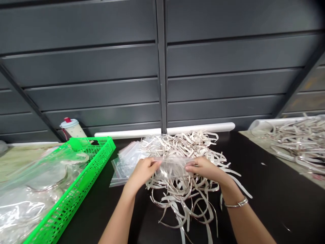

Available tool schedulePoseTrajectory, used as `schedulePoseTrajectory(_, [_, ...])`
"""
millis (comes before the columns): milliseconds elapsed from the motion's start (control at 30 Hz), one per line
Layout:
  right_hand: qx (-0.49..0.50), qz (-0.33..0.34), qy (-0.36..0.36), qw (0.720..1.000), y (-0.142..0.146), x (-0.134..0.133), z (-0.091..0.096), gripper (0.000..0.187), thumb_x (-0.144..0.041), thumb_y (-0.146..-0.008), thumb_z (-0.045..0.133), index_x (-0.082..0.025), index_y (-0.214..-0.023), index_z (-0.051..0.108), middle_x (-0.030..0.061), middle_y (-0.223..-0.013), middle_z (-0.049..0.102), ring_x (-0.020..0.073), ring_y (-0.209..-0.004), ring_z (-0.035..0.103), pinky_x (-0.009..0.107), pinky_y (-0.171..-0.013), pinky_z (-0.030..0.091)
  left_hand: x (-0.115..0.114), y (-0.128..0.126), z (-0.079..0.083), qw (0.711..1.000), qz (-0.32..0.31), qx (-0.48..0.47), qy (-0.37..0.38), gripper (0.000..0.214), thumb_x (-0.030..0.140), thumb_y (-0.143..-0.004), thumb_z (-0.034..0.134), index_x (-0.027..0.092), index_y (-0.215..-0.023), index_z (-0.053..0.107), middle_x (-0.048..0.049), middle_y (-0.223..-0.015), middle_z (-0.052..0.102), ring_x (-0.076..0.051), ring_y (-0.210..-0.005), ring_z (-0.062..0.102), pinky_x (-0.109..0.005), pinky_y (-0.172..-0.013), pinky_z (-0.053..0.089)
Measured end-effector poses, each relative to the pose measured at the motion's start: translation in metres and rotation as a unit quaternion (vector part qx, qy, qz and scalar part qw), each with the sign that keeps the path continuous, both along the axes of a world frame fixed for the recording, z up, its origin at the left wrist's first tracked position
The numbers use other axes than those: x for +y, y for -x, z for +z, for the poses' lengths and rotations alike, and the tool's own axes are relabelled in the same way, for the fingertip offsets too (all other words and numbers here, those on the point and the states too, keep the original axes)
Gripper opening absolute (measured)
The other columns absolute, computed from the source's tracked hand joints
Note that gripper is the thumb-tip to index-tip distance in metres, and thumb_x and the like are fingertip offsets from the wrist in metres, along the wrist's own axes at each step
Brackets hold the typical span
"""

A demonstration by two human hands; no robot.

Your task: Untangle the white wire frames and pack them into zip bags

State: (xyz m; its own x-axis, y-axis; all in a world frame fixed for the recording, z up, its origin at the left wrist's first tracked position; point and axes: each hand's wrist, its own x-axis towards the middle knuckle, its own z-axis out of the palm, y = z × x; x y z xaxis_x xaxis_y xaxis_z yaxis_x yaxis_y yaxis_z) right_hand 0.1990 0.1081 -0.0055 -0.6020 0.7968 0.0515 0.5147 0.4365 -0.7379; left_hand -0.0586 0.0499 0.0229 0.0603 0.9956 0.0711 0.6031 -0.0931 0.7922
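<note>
My L hand (144, 170) & R hand (207, 167) pinch bag (172, 166) betw. fingers, over strips (189, 144); crate (79, 184) L of strips.

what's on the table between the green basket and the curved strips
In the head view, red-lined clear plastic bags lie on the black tabletop between the green basket and curved strips; the left hand partly covers them.

a black table (269, 196) bears pale strips (184, 145), clear bags (130, 156), green basket (85, 183).
</note>
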Motion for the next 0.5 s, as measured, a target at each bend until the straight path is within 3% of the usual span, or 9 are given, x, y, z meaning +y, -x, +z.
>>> schedulePoseTrajectory(167, [0.039, 0.004, 0.035, 0.999, -0.001, 0.002, -0.005, 0.035, -0.035, -0.086, 0.047, -0.016, -0.064, 0.066, 0.0021, -0.063, 0.067, 0.0163, -0.062, 0.062, 0.026, -0.062, 0.046, 0.004, -0.011, -0.004, 0.997, 0.032, -0.066, -0.016, 0.032, 0.046, -0.083, 0.040, 0.021, -0.066, 0.049, 0.0012, -0.056, 0.064, -0.019, -0.053, 0.064, -0.026, -0.054, 0.044])
schedulePoseTrajectory(233, [0.050, 0.005, 0.042, 0.998, -0.002, 0.002, -0.005, 0.040, -0.037, -0.087, 0.045, -0.015, -0.059, 0.064, 0.0043, -0.063, 0.068, 0.0173, -0.063, 0.064, 0.028, -0.065, 0.048, 0.004, -0.014, -0.005, 0.996, 0.043, -0.079, -0.022, 0.030, 0.046, -0.085, 0.038, 0.022, -0.068, 0.046, 0.0029, -0.052, 0.062, -0.018, -0.046, 0.063, -0.025, -0.049, 0.043])
schedulePoseTrajectory(300, [0.058, -0.010, 0.037, 0.998, -0.005, 0.002, -0.001, 0.037, -0.037, -0.087, 0.046, -0.015, -0.066, 0.066, 0.0055, -0.066, 0.069, 0.0190, -0.066, 0.065, 0.030, -0.067, 0.049, 0.002, -0.018, -0.005, 0.996, 0.043, -0.077, -0.031, 0.028, 0.044, -0.086, 0.039, 0.022, -0.069, 0.045, 0.0039, -0.051, 0.061, -0.018, -0.043, 0.062, -0.025, -0.047, 0.043])
schedulePoseTrajectory(367, [0.081, -0.066, -0.008, 0.995, -0.006, -0.001, 0.005, 0.029, -0.037, -0.086, 0.050, -0.015, -0.092, 0.068, 0.0079, -0.086, 0.071, 0.0223, -0.081, 0.066, 0.033, -0.071, 0.049, -0.003, -0.024, -0.002, 0.997, 0.029, -0.066, -0.038, 0.026, 0.042, -0.087, 0.038, 0.023, -0.070, 0.046, 0.0044, -0.051, 0.061, -0.017, -0.042, 0.061, -0.025, -0.048, 0.043])
schedulePoseTrajectory(433, [0.111, -0.136, -0.096, 0.980, -0.004, -0.009, 0.014, 0.037, -0.038, -0.084, 0.055, -0.019, -0.115, 0.059, 0.0101, -0.110, 0.067, 0.0258, -0.102, 0.061, 0.037, -0.079, 0.048, -0.008, -0.030, 0.001, 0.998, 0.011, -0.047, -0.047, 0.026, 0.039, -0.088, 0.039, 0.023, -0.069, 0.046, 0.0046, -0.051, 0.061, -0.016, -0.043, 0.060, -0.026, -0.051, 0.043])
schedulePoseTrajectory(500, [0.116, -0.163, -0.191, 0.961, 0.002, -0.021, 0.023, 0.035, -0.037, -0.083, 0.057, -0.021, -0.114, 0.060, 0.0099, -0.116, 0.064, 0.0278, -0.109, 0.057, 0.044, -0.090, 0.042, -0.014, -0.037, 0.005, 0.998, -0.004, -0.024, -0.062, 0.026, 0.035, -0.088, 0.041, 0.022, -0.066, 0.047, 0.0041, -0.051, 0.060, -0.016, -0.047, 0.060, -0.026, -0.057, 0.043])
